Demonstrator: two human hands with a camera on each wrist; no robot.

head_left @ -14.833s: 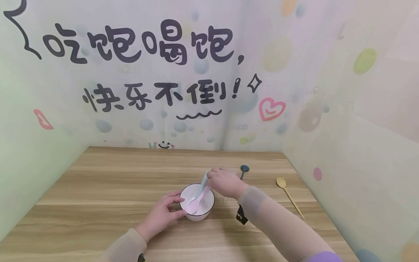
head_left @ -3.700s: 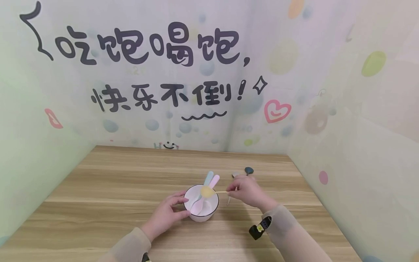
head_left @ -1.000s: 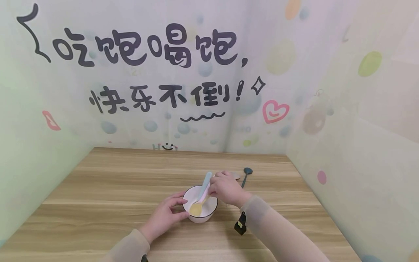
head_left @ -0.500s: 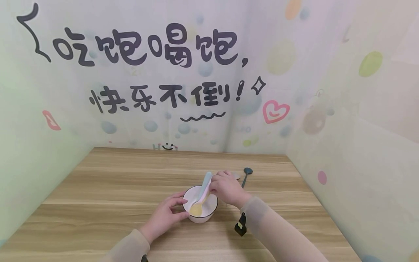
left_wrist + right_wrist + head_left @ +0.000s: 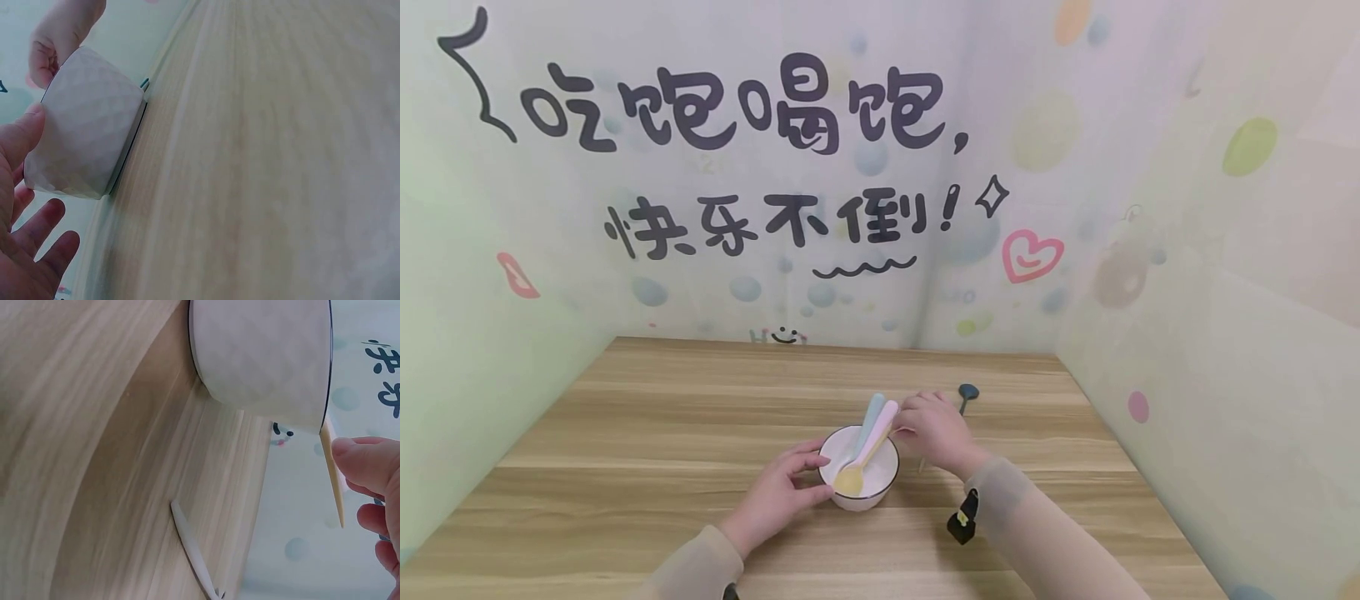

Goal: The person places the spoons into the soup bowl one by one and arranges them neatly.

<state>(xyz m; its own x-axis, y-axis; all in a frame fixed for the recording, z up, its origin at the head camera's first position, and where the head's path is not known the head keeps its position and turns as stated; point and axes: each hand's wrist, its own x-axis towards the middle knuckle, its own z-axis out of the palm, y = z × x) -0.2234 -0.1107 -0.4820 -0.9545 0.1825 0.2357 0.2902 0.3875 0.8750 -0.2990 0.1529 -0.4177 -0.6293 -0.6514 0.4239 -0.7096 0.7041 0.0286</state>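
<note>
A white bowl (image 5: 861, 503) with a dark rim stands on the table. My left hand (image 5: 782, 490) holds it by its left side, thumb in front and fingers behind; the left wrist view shows other fingers spread below. Leaning together in the bowl are a light blue spoon (image 5: 873, 417), a pink spoon (image 5: 884, 421) and a yellow spoon (image 5: 849, 481), handles over the back right rim. My right hand (image 5: 936, 429) is beside the yellow handle. In the right wrist view, the thumb (image 5: 359, 459) lies right by this handle, fingers loosely bent and not closed round it.
A dark teal spoon (image 5: 968, 392) lies behind my right hand, which covers much of it. A pale spoon handle (image 5: 192, 550) lies on the wooden table (image 5: 647, 433) nearer the bowl. Printed walls (image 5: 722, 292) enclose the table's back and sides.
The yellow spoon has gone from the table into the bowl. Within the last half second my right hand has drawn slightly right, off its handle. My left hand stays on the bowl.
</note>
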